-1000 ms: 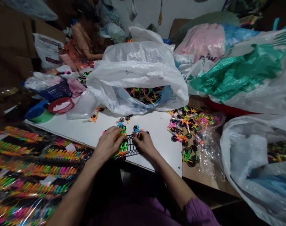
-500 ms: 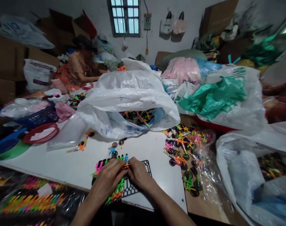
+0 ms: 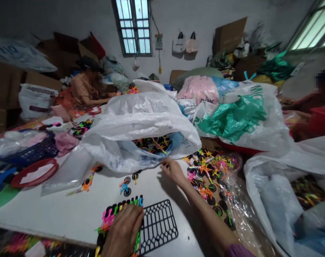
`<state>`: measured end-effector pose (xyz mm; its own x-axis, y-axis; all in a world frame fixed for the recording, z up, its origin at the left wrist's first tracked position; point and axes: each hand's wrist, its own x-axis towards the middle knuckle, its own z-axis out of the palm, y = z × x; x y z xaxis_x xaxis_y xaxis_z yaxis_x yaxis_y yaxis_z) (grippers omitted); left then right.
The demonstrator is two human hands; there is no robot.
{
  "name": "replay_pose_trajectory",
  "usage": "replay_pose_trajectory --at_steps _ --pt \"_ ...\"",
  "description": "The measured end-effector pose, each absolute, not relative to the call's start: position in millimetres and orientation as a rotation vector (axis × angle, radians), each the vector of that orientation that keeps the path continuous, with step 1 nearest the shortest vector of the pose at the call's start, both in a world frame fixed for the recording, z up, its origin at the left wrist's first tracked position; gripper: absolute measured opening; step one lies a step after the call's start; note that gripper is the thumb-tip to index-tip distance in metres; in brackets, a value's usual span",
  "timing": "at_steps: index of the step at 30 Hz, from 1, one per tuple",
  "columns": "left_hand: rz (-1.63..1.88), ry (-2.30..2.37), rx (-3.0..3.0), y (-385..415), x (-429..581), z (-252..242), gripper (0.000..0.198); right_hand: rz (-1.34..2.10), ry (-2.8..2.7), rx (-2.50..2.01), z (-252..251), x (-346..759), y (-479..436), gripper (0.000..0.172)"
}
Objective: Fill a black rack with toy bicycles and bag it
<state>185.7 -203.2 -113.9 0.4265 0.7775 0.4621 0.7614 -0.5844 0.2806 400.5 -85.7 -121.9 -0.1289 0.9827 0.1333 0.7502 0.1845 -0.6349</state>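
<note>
- Left hand [image 3: 123, 228]: fingers side by side over a packed row of toy bicycles [image 3: 110, 211]; cannot tell whether they grip.
- Black grid rack [image 3: 159, 225]: just right of those fingers, on the bench [image 3: 58, 214].
- Right hand [image 3: 174, 172]: fingers curled near the white sack [image 3: 141, 123]; cannot tell whether they pinch anything.
- Bicycle heap [image 3: 205, 169]: right of them.

This looks like a small, cluttered workshop for little goods: plastic toy bicycles [image 3: 205, 168] lie heaped on a plain white worktable [image 3: 71, 219], with more filling a big white plastic sack [image 3: 141, 107]. Co-workers sit at left [image 3: 83, 89] and right, cardboard boxes [image 3: 7, 80] crowd one side, and a barred window [image 3: 133, 26] lights bare walls.
</note>
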Motion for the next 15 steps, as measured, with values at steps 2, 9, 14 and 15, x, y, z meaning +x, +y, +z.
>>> replay_pose_trajectory --at_steps 2,9,14,15 --pt "0.912 1.389 2.719 -201 183 -120 0.021 0.31 -1.888 -1.873 -105 409 -51 0.023" --pt "0.857 1.38 2.723 -197 181 -123 0.022 0.227 -1.952 -2.102 -95 407 -37 0.023" --pt "0.815 1.342 2.684 -188 180 -116 0.023 0.238 -2.046 -1.981 -119 420 -124 0.023" --pt "0.78 1.364 2.667 -187 180 -114 0.023 0.267 -2.09 -1.973 -125 419 -140 0.022"
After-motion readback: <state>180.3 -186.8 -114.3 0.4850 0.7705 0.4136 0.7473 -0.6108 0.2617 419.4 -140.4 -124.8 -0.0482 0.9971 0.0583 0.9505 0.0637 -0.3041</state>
